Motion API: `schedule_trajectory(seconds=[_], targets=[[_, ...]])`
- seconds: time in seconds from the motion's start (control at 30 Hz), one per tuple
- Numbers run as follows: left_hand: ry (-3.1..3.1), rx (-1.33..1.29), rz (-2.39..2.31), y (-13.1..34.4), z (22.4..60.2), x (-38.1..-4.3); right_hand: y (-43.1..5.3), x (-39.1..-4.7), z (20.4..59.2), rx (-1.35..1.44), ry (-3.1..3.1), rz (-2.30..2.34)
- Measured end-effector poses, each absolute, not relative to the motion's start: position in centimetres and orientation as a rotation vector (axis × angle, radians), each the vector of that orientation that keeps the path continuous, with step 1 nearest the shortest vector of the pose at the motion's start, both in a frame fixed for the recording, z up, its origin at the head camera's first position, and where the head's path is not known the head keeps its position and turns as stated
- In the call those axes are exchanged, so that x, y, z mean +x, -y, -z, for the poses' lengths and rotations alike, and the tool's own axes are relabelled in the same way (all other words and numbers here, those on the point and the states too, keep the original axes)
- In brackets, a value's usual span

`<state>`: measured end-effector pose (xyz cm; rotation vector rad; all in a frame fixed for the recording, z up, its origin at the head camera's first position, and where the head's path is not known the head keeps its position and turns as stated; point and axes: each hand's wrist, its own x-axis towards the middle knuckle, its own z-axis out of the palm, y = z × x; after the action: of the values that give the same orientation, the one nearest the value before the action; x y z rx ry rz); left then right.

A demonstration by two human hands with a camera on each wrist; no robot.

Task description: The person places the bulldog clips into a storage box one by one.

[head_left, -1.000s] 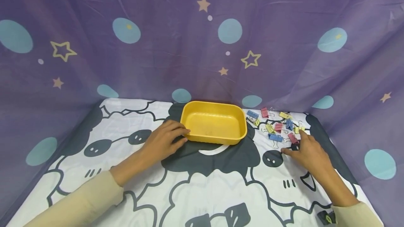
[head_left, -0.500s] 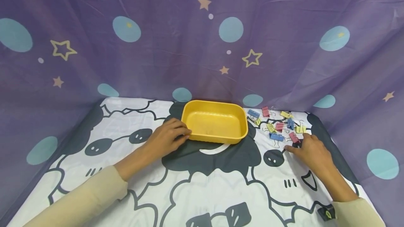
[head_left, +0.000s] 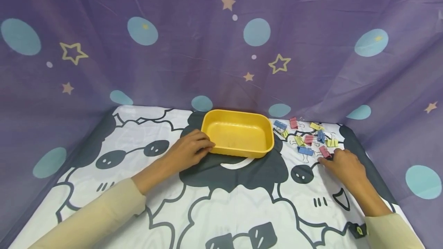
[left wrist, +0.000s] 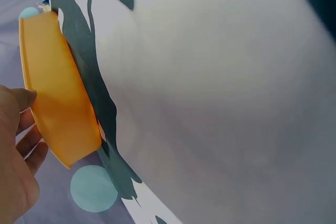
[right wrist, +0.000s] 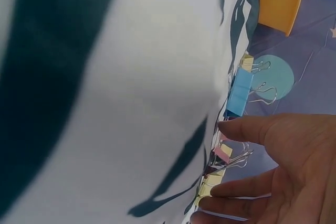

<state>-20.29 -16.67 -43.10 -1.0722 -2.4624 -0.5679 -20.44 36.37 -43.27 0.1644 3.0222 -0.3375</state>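
A yellow plastic bin (head_left: 238,151) stands at the back middle of the cloth-covered table. My left hand (head_left: 190,151) holds its near left corner, with the thumb (left wrist: 26,97) at the rim. To the right of the bin lie several binder clips, among them a blue one (head_left: 305,150), a pink-red one (head_left: 324,151) and a yellow one (head_left: 332,143). My right hand (head_left: 346,166) hovers at the near edge of these clips, thumb and fingers spread. The right wrist view shows a blue clip (right wrist: 240,92) just beyond the thumb, with nothing in the grasp.
The white tablecloth (head_left: 238,206) has a dark cartoon-sheep print. A purple curtain (head_left: 194,72) with stars and dots hangs close behind the bin and clips. A small dark object (head_left: 356,230) shows beside the right sleeve.
My right hand has drawn back slightly toward me from the clips, its thumb now near the pink-red clip. The left hand stays at the bin, and the view has shifted a little.
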Motion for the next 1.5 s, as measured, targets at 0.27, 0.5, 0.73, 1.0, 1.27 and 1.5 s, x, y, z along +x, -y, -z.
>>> schedule_trajectory(seconds=[0.27,0.5,0.73,1.0,1.27,1.5], targets=[[2.431,-1.073,0.539,16.4,43.2,-20.3,-36.9,-21.0,43.7,0.137,-3.043,0.316],[2.445,-1.043,0.530,16.2,43.2,-20.2,-37.1,-21.3,43.9,0.097,-3.062,0.351],[2.408,-1.038,0.503,15.9,43.3,-20.2,-37.1,-21.4,43.7,0.110,-3.067,0.376],[2.378,-1.041,0.478,16.0,43.4,-20.1,-37.0,-21.6,43.8,0.132,-3.043,0.377],[2.382,-1.040,0.509,16.1,43.4,-20.3,-37.2,-21.5,43.9,0.156,-3.038,0.374],[2.416,-1.030,0.512,16.0,43.3,-20.5,-37.1,-21.4,43.8,0.161,-3.049,0.390]])
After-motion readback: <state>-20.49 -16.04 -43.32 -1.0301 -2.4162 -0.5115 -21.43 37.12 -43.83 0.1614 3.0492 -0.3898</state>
